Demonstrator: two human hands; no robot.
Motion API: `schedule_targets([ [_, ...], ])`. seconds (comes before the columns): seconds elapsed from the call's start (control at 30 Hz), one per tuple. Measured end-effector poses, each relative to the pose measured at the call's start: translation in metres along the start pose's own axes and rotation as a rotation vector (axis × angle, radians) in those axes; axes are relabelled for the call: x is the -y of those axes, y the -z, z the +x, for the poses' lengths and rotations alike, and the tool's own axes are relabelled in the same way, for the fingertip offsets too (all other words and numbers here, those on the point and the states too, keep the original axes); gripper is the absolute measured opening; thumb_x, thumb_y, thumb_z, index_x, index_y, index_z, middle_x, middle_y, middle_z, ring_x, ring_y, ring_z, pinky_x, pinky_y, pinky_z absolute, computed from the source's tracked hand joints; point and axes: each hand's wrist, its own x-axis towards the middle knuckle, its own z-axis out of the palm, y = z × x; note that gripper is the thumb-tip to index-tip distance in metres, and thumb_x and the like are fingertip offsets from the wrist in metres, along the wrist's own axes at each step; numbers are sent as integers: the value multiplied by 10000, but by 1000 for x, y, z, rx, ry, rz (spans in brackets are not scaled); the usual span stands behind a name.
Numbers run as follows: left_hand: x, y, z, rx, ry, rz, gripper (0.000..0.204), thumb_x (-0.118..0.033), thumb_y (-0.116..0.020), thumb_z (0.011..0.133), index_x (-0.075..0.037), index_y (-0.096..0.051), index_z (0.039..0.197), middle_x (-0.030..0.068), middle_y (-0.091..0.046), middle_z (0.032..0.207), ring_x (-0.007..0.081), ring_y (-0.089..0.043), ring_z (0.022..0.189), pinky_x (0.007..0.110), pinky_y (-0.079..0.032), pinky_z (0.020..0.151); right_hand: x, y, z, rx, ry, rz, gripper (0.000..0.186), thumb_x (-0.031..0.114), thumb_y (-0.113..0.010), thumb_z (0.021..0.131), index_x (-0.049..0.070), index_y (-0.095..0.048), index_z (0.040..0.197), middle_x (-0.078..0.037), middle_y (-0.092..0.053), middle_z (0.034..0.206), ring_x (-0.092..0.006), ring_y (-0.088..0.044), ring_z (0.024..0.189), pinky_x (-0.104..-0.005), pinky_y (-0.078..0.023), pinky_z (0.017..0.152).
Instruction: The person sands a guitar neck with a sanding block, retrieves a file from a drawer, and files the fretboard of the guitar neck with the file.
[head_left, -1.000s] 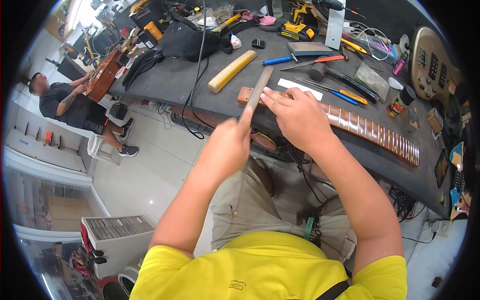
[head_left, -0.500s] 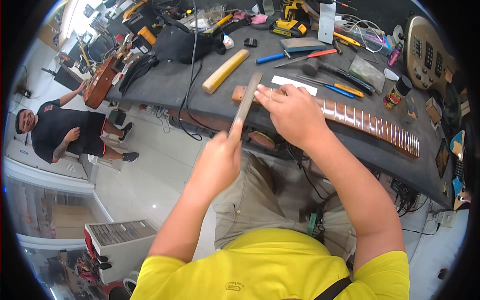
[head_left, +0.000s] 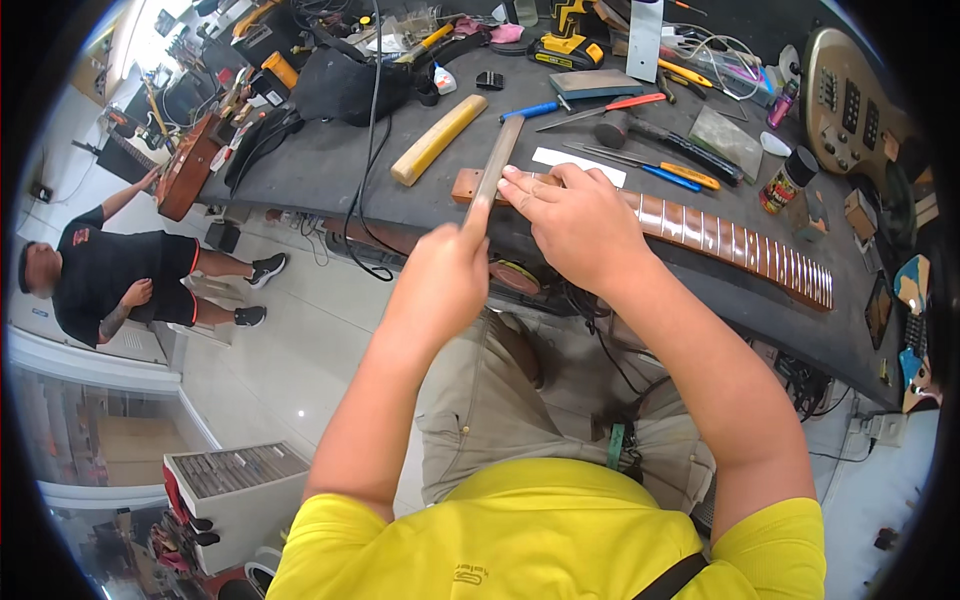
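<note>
My left hand point(head_left: 447, 275) is closed on a long flat grey file point(head_left: 503, 147), which lies angled across the near-left end of a wooden guitar neck point(head_left: 729, 242). My right hand point(head_left: 578, 220) grips that neck near the same end, with fingertips beside or against the file; exact contact is unclear. The neck rests along the bench's front edge, its fretted board facing up. Around it lie a yellow padded block point(head_left: 438, 140), a white strip point(head_left: 548, 157), a mallet point(head_left: 613, 130), thin files with orange and blue handles point(head_left: 690, 175) and a spray can point(head_left: 788, 182).
The cluttered dark bench point(head_left: 300, 176) holds a drill point(head_left: 562, 47), black bag and hanging cable. An electric guitar point(head_left: 845, 105) leans at right, another body point(head_left: 915, 290) lower. At left another person point(head_left: 120, 280) stands by a brown wooden object point(head_left: 190, 160). A drawer cabinet point(head_left: 235, 500) is lower left.
My left hand and the file have shifted left, with my right hand still at the neck. The other person has straightened from leaning over the bench, now with one arm stretched toward it.
</note>
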Motion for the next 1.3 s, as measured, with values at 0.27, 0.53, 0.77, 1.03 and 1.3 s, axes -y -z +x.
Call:
schedule_targets([
  [0.27, 2, -4, 10, 8, -6, -41, 513, -32, -658, 1042, 30, -595, 1547, 288, -668, 847, 502, -686, 817, 602, -544, 740, -1, -2, 1, 25, -22, 14, 417, 184, -653, 988, 154, -803, 1375, 29, -765, 1487, -259, -699, 1123, -438, -554, 989],
  [0.53, -13, 15, -36, 54, 81, -5, 546, 2, -676, 1027, -7, -617, 1570, 296, -663, 852, 519, -684, 825, 566, -538, 760, -2, -3, -3, 10, 1, -2, 418, 189, -647, 992, 148, -802, 1378, 15, -763, 1492, -267, -698, 1111, -439, -554, 984],
  [0.77, -16, 16, -48, 113, 72, 14, 478, -34, -679, 1028, 94, -626, 1485, 310, -697, 880, 520, -704, 814, 577, -573, 769, -8, -4, -1, 9, 10, -14, 434, 178, -649, 988, 146, -791, 1396, 12, -756, 1503, -273, -700, 1094, -432, -557, 993],
  [1.03, -15, 10, 9, 59, 45, -45, 481, 5, -674, 1020, 96, -611, 1489, 302, -667, 832, 531, -681, 777, 603, -555, 734, -5, 0, 0, 11, 7, -20, 438, 183, -670, 980, 152, -789, 1401, 24, -758, 1499, -263, -695, 1110, -424, -554, 1006],
  [1.3, -10, 19, 16, 87, 64, -10, 465, -80, -670, 1060, 18, -653, 1515, 321, -714, 908, 499, -700, 827, 509, -557, 771, -3, -2, 1, -9, 18, -21, 457, 210, -704, 960, 141, -781, 1405, 28, -769, 1475, -245, -695, 1093, -417, -551, 973],
])
